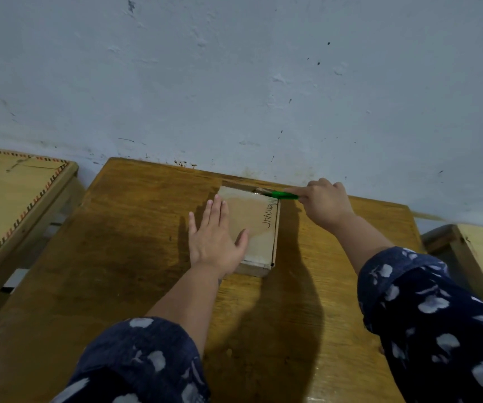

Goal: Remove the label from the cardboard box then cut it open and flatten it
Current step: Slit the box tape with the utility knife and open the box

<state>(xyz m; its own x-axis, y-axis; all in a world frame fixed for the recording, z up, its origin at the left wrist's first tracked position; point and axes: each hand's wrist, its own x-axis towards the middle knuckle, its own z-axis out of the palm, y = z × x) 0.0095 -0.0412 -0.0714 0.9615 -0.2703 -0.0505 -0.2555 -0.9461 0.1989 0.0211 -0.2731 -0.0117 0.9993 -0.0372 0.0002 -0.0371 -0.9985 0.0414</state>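
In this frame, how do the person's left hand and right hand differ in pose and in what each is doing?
The left hand lies flat, fingers straight, pressing on top of the flat brown cardboard box; the right hand is curled round a green-handled cutter. The left rests on the box's near-left part; the right is at its far right corner, by the pale blue wall. Both work over the same wooden table.

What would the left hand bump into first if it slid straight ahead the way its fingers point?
Probably nothing on the box. The left hand lies flat on it, fingers aimed at the wall, which likely comes first; depth is unclear.
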